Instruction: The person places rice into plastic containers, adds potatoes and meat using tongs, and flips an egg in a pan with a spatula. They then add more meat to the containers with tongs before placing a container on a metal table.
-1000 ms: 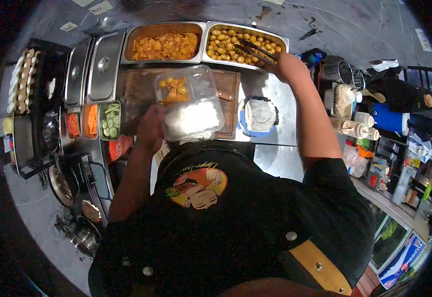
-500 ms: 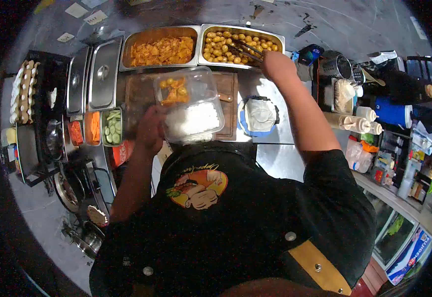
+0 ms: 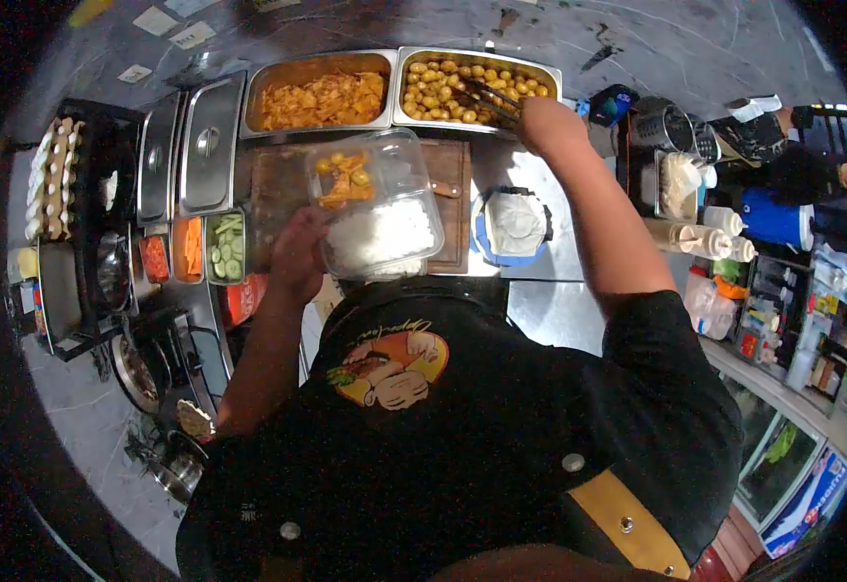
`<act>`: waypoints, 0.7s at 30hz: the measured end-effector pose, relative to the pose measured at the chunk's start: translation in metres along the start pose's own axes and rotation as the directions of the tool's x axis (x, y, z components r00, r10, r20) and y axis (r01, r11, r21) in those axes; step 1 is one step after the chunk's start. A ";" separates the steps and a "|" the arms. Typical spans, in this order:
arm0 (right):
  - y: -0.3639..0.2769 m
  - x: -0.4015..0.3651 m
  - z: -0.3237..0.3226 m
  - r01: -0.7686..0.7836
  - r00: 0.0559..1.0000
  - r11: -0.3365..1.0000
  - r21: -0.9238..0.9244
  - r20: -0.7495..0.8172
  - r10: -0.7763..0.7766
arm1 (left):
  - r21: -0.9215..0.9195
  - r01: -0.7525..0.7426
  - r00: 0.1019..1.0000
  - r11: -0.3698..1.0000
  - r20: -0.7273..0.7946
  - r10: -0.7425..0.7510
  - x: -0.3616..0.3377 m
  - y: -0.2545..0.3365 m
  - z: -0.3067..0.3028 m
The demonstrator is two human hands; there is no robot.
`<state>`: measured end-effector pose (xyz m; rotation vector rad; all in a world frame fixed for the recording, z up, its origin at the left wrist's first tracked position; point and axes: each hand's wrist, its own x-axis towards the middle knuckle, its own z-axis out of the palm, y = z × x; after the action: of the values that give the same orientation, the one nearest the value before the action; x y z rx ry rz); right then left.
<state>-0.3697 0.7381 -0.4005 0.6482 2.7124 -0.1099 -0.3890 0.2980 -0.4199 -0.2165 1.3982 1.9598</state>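
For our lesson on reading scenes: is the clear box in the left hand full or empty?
Part full: the box holds white rice in its near part, orange food in its far part.

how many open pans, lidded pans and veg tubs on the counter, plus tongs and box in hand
open pans: 2
lidded pans: 2
veg tubs: 3
tongs: 1
box: 1
total: 9
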 end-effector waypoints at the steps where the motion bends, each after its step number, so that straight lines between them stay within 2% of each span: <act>1: 0.001 0.003 0.006 -0.001 0.999 1.000 0.003 -0.035 0.001 | 0.019 -0.010 1.000 1.000 0.010 0.009 -0.001 0.000 0.001; 4: 0.001 0.002 0.002 0.022 1.000 1.000 0.013 0.007 -0.022 | -0.010 -0.007 0.998 1.000 0.066 0.008 0.001 -0.001 -0.006; 8: -0.002 -0.014 -0.016 0.020 0.998 1.000 -0.001 0.052 -0.020 | -0.074 -0.011 0.998 0.997 0.067 0.016 0.009 -0.012 -0.020; 11: 0.004 -0.007 0.002 0.050 0.998 0.999 0.006 -0.037 -0.050 | -0.004 -0.016 0.991 1.000 0.132 0.017 0.012 -0.014 -0.021; 13: 0.002 0.000 0.012 0.055 0.997 0.998 0.013 -0.046 -0.055 | -0.131 0.012 0.990 0.991 0.142 0.006 0.015 -0.017 -0.022; 20: 0.011 -0.006 0.014 0.031 0.998 0.996 0.089 -0.054 -0.026 | -0.075 0.014 0.982 0.997 0.187 0.000 0.013 -0.013 -0.022; 21: 0.013 -0.001 0.022 0.070 0.992 0.995 0.075 -0.112 -0.062 | -0.103 0.029 0.983 0.994 0.185 -0.010 0.013 -0.011 -0.018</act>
<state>-0.3559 0.7458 -0.4204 0.6031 2.8487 -0.2039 -0.3963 0.2901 -0.4421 -0.0931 1.1717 1.9849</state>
